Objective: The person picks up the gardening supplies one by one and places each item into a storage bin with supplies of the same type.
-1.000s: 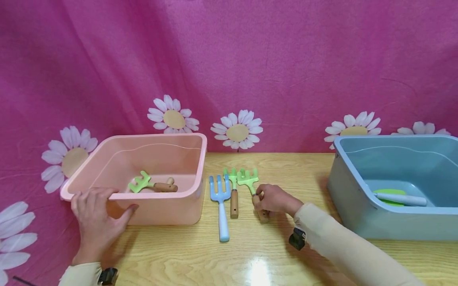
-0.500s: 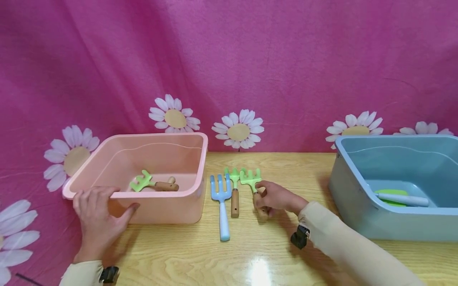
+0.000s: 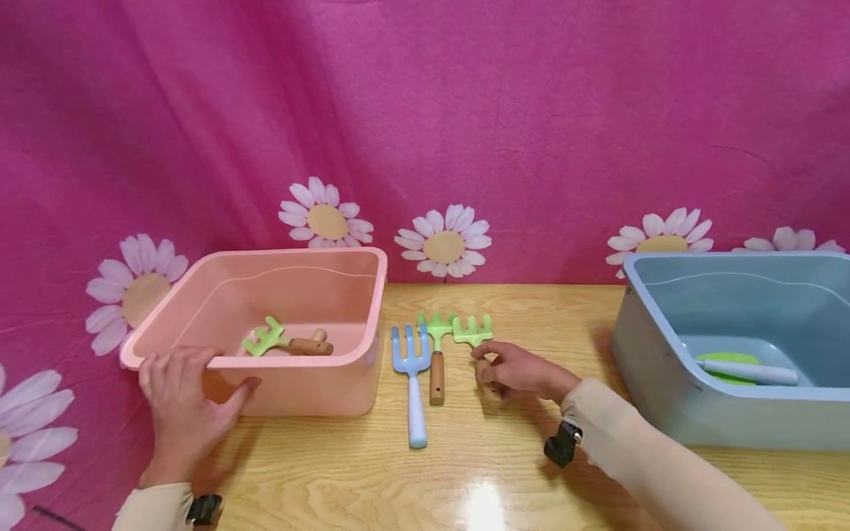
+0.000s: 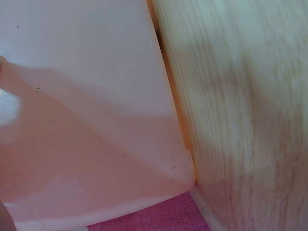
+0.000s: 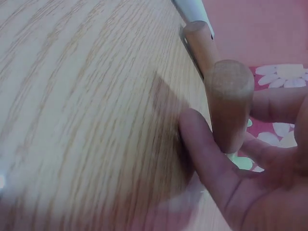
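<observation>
Count: two green rakes (image 3: 437,361), one blue fork (image 3: 415,391), between one pink tub (image 3: 305,389) and one blue tub (image 3: 764,419).
Right hand (image 3: 523,370) clasps the right green rake (image 3: 474,336) by its handle (image 5: 232,103); left hand (image 3: 182,409) grips the pink tub's rim (image 3: 299,362).

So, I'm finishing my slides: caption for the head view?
Left hand grips the pink bin; right hand holds a green rake.

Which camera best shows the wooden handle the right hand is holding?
The right wrist view: the wooden handle is close up, its end toward the camera, in the right hand. The head view shows it partly covered by fingers; the left wrist view doesn't show it.
</observation>
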Demonstrator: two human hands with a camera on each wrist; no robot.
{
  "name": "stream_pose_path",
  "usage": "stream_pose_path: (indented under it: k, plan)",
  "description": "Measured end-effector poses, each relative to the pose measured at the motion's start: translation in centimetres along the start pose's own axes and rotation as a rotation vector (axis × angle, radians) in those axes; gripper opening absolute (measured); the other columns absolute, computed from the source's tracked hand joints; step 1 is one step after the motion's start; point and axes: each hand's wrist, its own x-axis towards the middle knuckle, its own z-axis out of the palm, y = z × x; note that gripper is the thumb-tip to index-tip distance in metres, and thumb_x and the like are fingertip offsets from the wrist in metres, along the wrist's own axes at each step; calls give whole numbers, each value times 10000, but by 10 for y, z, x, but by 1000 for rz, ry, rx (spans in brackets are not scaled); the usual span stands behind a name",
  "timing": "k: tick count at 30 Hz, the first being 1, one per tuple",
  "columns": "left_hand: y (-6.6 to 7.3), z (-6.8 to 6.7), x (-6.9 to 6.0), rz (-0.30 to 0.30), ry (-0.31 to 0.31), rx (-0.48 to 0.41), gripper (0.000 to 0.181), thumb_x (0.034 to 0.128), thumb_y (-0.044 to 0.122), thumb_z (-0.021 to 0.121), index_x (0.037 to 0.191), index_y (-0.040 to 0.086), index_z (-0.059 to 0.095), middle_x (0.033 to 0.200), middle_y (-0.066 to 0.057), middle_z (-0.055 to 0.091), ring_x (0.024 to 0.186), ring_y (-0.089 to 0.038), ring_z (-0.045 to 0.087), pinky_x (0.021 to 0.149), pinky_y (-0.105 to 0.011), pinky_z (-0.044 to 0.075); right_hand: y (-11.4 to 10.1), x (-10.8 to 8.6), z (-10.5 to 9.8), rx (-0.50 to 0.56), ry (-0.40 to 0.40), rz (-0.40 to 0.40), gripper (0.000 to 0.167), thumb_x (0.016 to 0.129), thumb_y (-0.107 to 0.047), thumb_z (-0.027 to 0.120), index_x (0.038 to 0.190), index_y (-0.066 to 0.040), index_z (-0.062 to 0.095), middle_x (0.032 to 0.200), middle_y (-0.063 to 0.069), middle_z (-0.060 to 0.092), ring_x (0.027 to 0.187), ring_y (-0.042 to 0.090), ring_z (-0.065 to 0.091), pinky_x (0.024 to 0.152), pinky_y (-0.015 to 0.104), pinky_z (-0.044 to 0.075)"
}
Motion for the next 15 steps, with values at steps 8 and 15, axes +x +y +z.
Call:
stream_pose_path:
  k: [8,15]
  plan:
    - [1,1,1,7,5,3,761,836,696,606,1018,-43,617,962,-231,596,961,-397,510,1095,-542,195,5,0,-6,109,-50,-1,571,886,-11,594,1420,6,389,958,91,483,749,153,518,618,264,472]
    - [2,0,1,10,6,0,760,835,696,609,1011,-43,618,956,-232,595,954,-399,509,1065,-579,207,11,1,-8,95,-48,5,578,883,-15,554,1440,-14,397,856,48,488,643,134,482,588,265,475]
